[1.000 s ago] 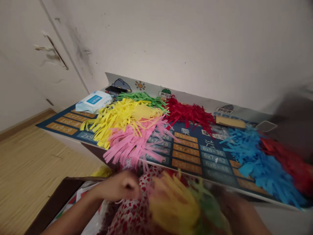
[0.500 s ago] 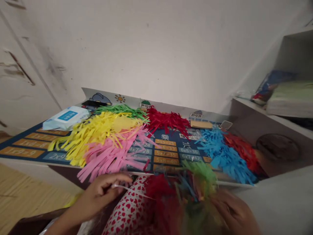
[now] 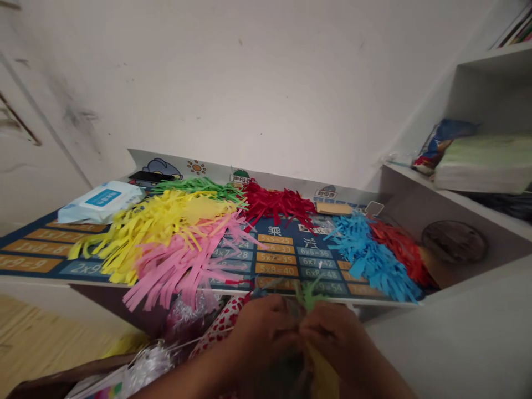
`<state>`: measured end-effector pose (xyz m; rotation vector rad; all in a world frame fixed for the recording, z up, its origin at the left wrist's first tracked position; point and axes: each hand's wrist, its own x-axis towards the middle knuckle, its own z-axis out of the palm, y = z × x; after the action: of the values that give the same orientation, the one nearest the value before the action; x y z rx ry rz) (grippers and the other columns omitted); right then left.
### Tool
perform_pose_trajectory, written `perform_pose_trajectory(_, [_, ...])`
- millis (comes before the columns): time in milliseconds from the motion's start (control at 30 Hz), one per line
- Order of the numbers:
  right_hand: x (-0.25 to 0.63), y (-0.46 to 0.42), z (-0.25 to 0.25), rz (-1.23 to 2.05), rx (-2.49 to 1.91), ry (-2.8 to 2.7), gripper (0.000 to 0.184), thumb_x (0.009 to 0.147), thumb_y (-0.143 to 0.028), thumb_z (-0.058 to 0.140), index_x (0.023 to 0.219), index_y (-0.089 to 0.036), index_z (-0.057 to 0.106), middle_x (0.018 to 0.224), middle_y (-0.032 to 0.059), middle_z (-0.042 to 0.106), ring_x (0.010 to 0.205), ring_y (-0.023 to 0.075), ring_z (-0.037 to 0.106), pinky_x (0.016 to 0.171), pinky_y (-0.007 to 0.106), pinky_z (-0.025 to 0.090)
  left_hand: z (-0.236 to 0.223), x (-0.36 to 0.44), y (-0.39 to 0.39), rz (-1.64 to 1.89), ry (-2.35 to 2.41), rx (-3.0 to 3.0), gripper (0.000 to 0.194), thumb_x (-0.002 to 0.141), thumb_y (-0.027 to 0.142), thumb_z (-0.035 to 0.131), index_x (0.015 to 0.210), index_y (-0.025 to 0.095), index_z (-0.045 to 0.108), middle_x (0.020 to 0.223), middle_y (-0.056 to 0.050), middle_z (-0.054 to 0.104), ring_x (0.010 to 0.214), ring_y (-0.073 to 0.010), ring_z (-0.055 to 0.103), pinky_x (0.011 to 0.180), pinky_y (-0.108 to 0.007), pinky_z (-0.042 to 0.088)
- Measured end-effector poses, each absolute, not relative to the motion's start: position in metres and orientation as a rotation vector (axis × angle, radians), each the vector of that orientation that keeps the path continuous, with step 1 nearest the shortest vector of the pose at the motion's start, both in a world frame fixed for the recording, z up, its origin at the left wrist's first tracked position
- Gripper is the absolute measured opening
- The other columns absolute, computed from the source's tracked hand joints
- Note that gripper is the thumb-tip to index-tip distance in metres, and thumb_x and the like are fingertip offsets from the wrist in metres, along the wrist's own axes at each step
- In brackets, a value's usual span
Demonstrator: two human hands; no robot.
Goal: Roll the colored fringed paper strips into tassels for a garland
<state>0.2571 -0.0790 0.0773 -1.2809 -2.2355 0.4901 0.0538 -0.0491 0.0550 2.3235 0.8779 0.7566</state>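
My left hand (image 3: 268, 332) is closed, its knuckles up, low in the middle of the view. A thin white string (image 3: 201, 337) runs in from the left and disappears behind it. Beside it, almost touching, my right hand (image 3: 332, 332) is curled shut on a paper tassel (image 3: 310, 295), whose green fringe sticks out above the fingers. A yellowish strip (image 3: 322, 371) hangs below the right hand. What lies between the fingertips is mostly hidden and slightly blurred. Behind my left hand is heart-patterned wrapping (image 3: 220, 324), partly covered.
On the printed table mat (image 3: 274, 256) lie yellow (image 3: 162, 227), pink (image 3: 183, 260), green (image 3: 199, 188), dark red (image 3: 278, 204), blue (image 3: 369, 249) and red fringes (image 3: 399, 249). A wipes packet (image 3: 102, 202) sits at left. A shelf unit (image 3: 399, 183) stands right; shiny tinsel (image 3: 153, 363) lies lower left.
My hands have come together from either side of the lap, meeting in the middle over the tassel. The view has shifted slightly to the right.
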Motion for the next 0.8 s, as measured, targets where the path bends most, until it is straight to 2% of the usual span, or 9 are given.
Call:
perform_pose_trajectory(67, [0.259, -0.081, 0.085, 0.394, -1.3, -2.252, 0.036, 0.095, -0.04, 0.047, 0.073, -0.021, 0.069, 0.066, 0.0018, 0.063, 0.063, 0.0145, 0.056, 0.061, 0.024, 0.041, 0.056, 0.062, -0.047, 0.71, 0.858, 2.343, 0.024, 0.09, 0.04, 0.057, 0.083, 0.028, 0.076, 0.075, -0.001, 0.066, 0.071, -0.0148, 0.061, 0.062, -0.024, 0.042])
perform_pose_trajectory(233, [0.282, -0.099, 0.113, 0.127, -1.49, -2.108, 0.043, 0.094, -0.047, 0.044, 0.067, -0.027, 0.07, 0.057, 0.0016, 0.062, 0.051, 0.0155, 0.055, 0.048, 0.024, 0.041, 0.039, 0.068, -0.034, 0.475, 1.074, 2.487, 0.014, 0.08, 0.031, 0.063, 0.083, 0.028, 0.076, 0.079, -0.002, 0.067, 0.074, -0.0182, 0.062, 0.062, -0.026, 0.041])
perform_pose_trajectory(367, [0.324, -0.125, 0.132, -0.075, -1.544, -1.977, 0.036, 0.09, -0.051, 0.049, 0.073, -0.03, 0.072, 0.056, 0.0028, 0.063, 0.047, 0.0172, 0.058, 0.043, 0.025, 0.044, 0.024, 0.066, -0.025, 0.357, 1.133, 2.525, 0.015, 0.08, 0.029, 0.061, 0.08, 0.028, 0.075, 0.077, -0.002, 0.066, 0.075, -0.0179, 0.062, 0.062, -0.024, 0.041])
perform_pose_trajectory(500, [0.375, -0.139, 0.117, -0.124, -1.647, -2.025, 0.028, 0.088, -0.048, 0.054, 0.079, -0.029, 0.073, 0.064, 0.0052, 0.065, 0.052, 0.0181, 0.062, 0.043, 0.025, 0.047, 0.02, 0.063, -0.024, 0.257, 1.094, 2.567, 0.016, 0.082, 0.031, 0.06, 0.081, 0.027, 0.075, 0.078, -0.002, 0.065, 0.077, -0.0183, 0.062, 0.061, -0.025, 0.04])
perform_pose_trajectory(600, [0.369, -0.13, 0.078, -0.162, -1.766, -2.029, 0.03, 0.089, -0.041, 0.048, 0.08, -0.025, 0.072, 0.08, 0.0116, 0.071, 0.072, 0.0273, 0.067, 0.061, 0.036, 0.055, 0.015, 0.069, -0.028, 0.2, 1.022, 2.599, 0.019, 0.084, 0.031, 0.058, 0.079, 0.024, 0.074, 0.079, -0.004, 0.066, 0.078, -0.0199, 0.062, 0.062, -0.026, 0.042])
perform_pose_trajectory(667, [0.338, -0.12, 0.046, -0.13, -1.748, -2.053, 0.031, 0.087, -0.035, 0.05, 0.108, -0.023, 0.068, 0.115, 0.015, 0.067, 0.104, 0.035, 0.062, 0.085, 0.046, 0.052, 0.011, 0.075, -0.032, 0.198, 0.988, 2.584, 0.019, 0.085, 0.03, 0.058, 0.077, 0.023, 0.074, 0.079, -0.004, 0.066, 0.077, -0.0206, 0.063, 0.063, -0.027, 0.043])
perform_pose_trajectory(733, [0.298, -0.111, 0.02, 0.147, -1.58, -2.212, 0.041, 0.084, -0.032, 0.056, 0.124, -0.027, 0.059, 0.122, 0.0092, 0.065, 0.112, 0.0315, 0.059, 0.094, 0.044, 0.049, 0.01, 0.079, -0.035, 0.216, 0.943, 2.568, 0.018, 0.086, 0.029, 0.057, 0.081, 0.024, 0.073, 0.084, -0.004, 0.067, 0.082, -0.0217, 0.063, 0.067, -0.029, 0.045])
perform_pose_trajectory(767, [0.28, -0.106, 0.01, 0.303, -1.569, -2.195, 0.039, 0.086, -0.028, 0.052, 0.125, -0.025, 0.058, 0.123, 0.0092, 0.064, 0.114, 0.029, 0.058, 0.096, 0.043, 0.047, 0.011, 0.078, -0.036, 0.226, 0.926, 2.559, 0.017, 0.087, 0.028, 0.056, 0.085, 0.025, 0.073, 0.088, -0.004, 0.068, 0.085, -0.0222, 0.063, 0.07, -0.03, 0.046])
perform_pose_trajectory(800, [0.265, -0.102, 0.004, 0.45, -1.564, -2.159, 0.032, 0.088, -0.024, 0.049, 0.117, -0.024, 0.062, 0.115, 0.0088, 0.067, 0.107, 0.0259, 0.061, 0.092, 0.04, 0.049, 0.012, 0.075, -0.037, 0.229, 0.922, 2.551, 0.017, 0.088, 0.029, 0.056, 0.09, 0.025, 0.073, 0.09, -0.004, 0.068, 0.087, -0.0226, 0.063, 0.072, -0.031, 0.046])
